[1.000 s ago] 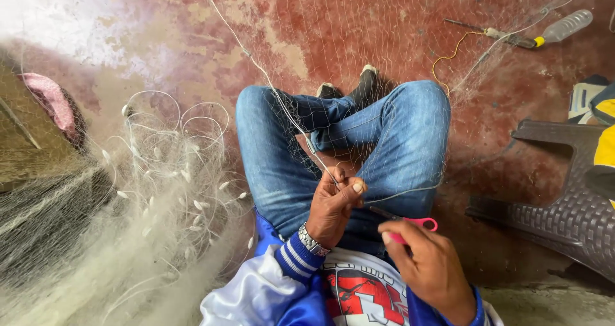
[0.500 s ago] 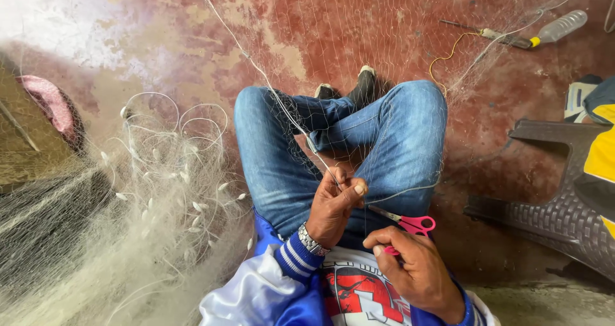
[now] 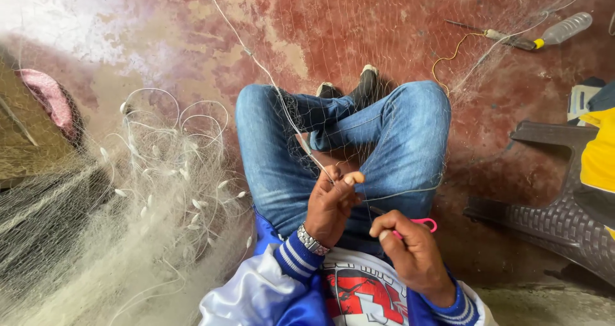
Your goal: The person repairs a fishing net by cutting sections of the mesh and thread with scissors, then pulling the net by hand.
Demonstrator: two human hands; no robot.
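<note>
Fishing net [image 3: 359,140], fine and limp, is draped over the crossed knees; its cord is pinched by the left hand [image 3: 330,204]. Pink-handled scissors [image 3: 419,223] are clenched in the right hand [image 3: 410,252]. Beyond, a net heap [image 3: 128,223] is piled.

Our left hand [image 3: 332,201] pinching the net line [image 3: 282,111] at frame centre, our right hand [image 3: 410,252] gripping pink-handled scissors [image 3: 423,223] just below, heaped fishing net [image 3: 122,217] lower left, plastic bottle [image 3: 564,28] upper right.

No packages, labels, signs or screens in view
</note>
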